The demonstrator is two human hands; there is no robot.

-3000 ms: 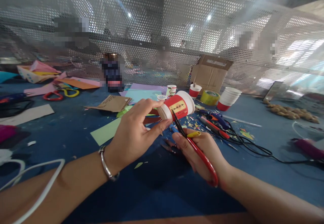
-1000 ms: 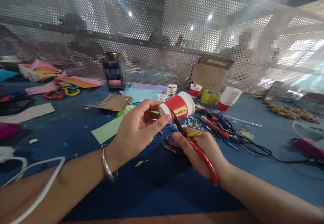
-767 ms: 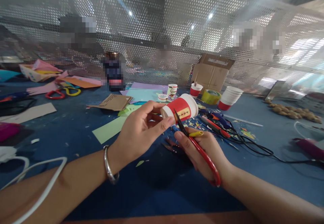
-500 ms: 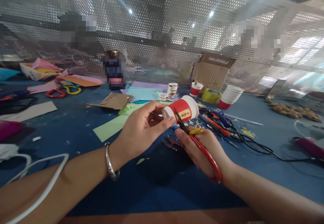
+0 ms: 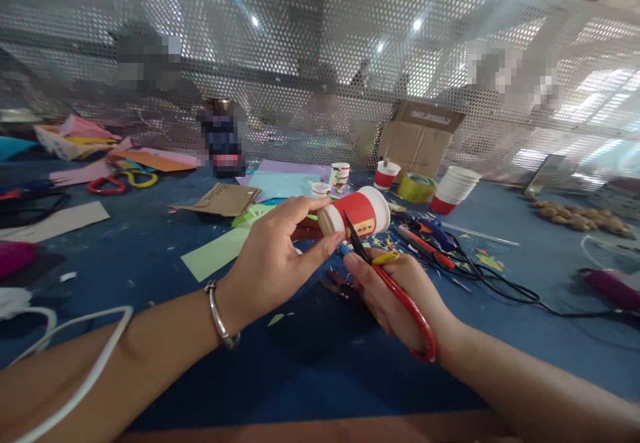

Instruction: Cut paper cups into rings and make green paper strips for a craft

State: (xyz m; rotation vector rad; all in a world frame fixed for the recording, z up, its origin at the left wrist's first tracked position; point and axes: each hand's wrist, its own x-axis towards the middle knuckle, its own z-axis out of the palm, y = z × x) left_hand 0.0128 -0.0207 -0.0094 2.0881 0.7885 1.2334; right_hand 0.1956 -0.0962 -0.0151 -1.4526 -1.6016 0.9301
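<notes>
My left hand [image 5: 280, 246] grips a red and white paper cup [image 5: 357, 208] by its base end. The cup lies tilted on its side in the air, its rim to the right. Red-handled scissors [image 5: 405, 303] are in my right hand [image 5: 400, 286], with the dark blades pointing up in front of the cup's red wall. Whether the blades touch the cup, I cannot tell. A yellow piece and a blue tip also show at the right hand's fingers; what they belong to is unclear. Beneath the hands, a dark tool [image 5: 340, 284] lies on the blue table.
Behind stand a stack of paper cups [image 5: 454, 189], a single cup [image 5: 386, 175], yellow tape [image 5: 417, 188] and a cardboard box [image 5: 415, 139]. Glue guns with black cords [image 5: 493, 286] lie right. Coloured paper [image 5: 215, 254], cardboard [image 5: 217, 199] and other scissors [image 5: 107, 184] lie left.
The cup has rolled slightly in my left hand, so its yellow label sits lower. The right hand with the scissors has hardly moved.
</notes>
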